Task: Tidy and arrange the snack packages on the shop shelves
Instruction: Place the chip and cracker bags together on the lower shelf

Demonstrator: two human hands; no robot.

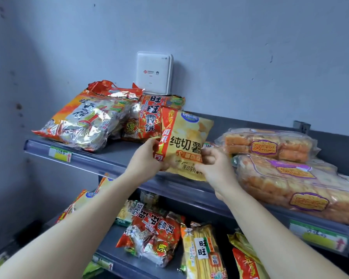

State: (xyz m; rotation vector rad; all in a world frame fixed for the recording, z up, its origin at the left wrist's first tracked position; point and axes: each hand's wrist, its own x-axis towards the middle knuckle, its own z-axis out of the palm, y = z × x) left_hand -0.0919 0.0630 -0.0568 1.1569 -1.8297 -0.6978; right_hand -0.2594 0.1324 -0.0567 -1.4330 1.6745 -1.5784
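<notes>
Two arms (79, 218): reach up, mid-frame.
L hand (147, 158): grips yellow chip bag (186, 141), lower-left edge.
R hand (216, 166): pinches lower-right.

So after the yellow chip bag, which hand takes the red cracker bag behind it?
Left, probably. The left hand grips the left edge of the yellow chip bag, right beside the red cracker bag. The right hand pinches the lower right corner, nearer the bread packs, and would have to cross over.
</notes>
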